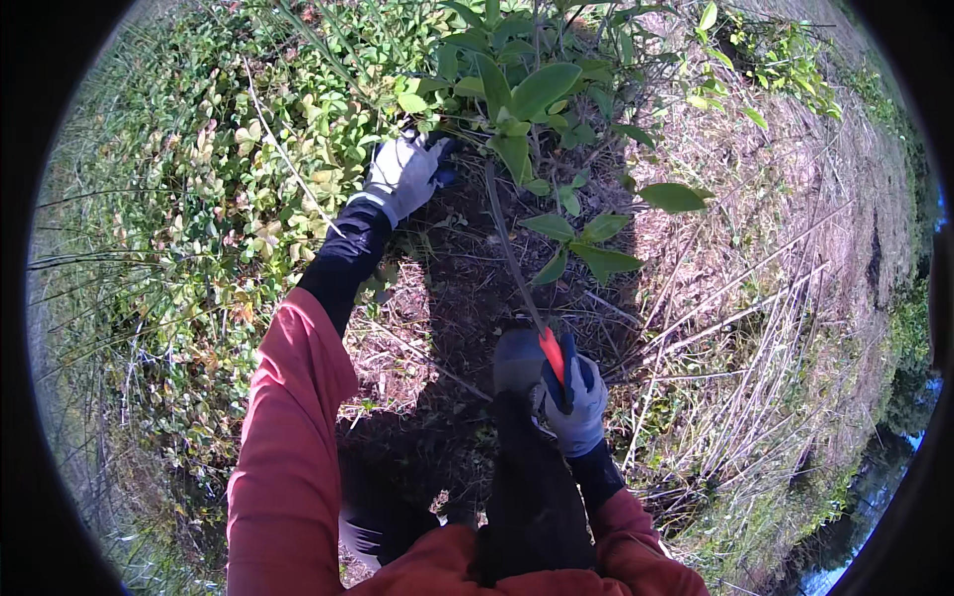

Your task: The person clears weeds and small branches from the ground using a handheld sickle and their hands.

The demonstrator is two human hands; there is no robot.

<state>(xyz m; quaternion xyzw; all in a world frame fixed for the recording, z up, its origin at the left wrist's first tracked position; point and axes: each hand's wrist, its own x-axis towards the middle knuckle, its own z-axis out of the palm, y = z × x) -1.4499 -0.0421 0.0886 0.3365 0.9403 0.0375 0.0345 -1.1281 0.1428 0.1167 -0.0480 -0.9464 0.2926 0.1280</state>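
My right hand [580,406], in a white glove with a dark-coated palm, is closed around the orange-red handle of a hand saw [513,253]. Its long, narrow blade points away from me, with the far end among the leaves of a broad-leaved shrub [540,93]. In a matching glove, my left hand [406,175] reaches to the edge of low green ground cover [298,127], left of the blade's far end. Its fingertips are in shadow among the stems, so whether they grip anything is hidden. Lower leaves [585,246] of the shrub stand just right of the blade.
Dry cut stalks [738,335] lie over straw-covered ground at the right. A thin pale stick [287,153] slants across the ground cover near my left forearm. My shoe [518,357] is beside my right hand. Tall thin green stems [97,257] stand at the left.
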